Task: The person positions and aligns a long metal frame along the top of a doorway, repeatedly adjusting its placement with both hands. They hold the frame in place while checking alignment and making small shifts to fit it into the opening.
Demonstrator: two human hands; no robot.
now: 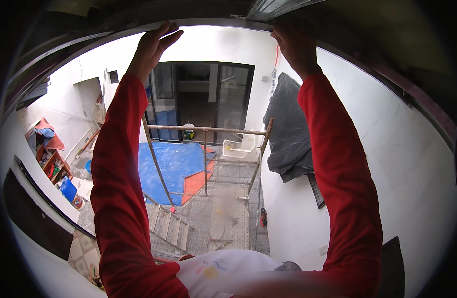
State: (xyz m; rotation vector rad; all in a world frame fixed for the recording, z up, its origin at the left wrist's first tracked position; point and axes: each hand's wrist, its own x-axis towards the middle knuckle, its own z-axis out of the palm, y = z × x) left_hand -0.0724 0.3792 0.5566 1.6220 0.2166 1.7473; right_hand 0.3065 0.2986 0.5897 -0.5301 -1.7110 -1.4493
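Observation:
Both my arms, in red sleeves, reach up to a long grey metal strip [213,22] overhead, which bends across the top of the view. My left hand [153,48] touches its lower edge with the fingers apart, some of them overlapping the strip. Farther right, my right hand [295,47] grips the same edge; its upper fingers are lost in shadow. Between the hands, a ribbed metal channel [275,7] meets the strip from above.
Rusty scaffold tubing [206,129] stands below me, with a small ladder [169,226] beside it. A blue tarp [166,169] covers part of the paving. Black sheeting [288,129] hangs along the right wall. Glass sliding doors [231,94] are at the back; shelves [52,161] stand left.

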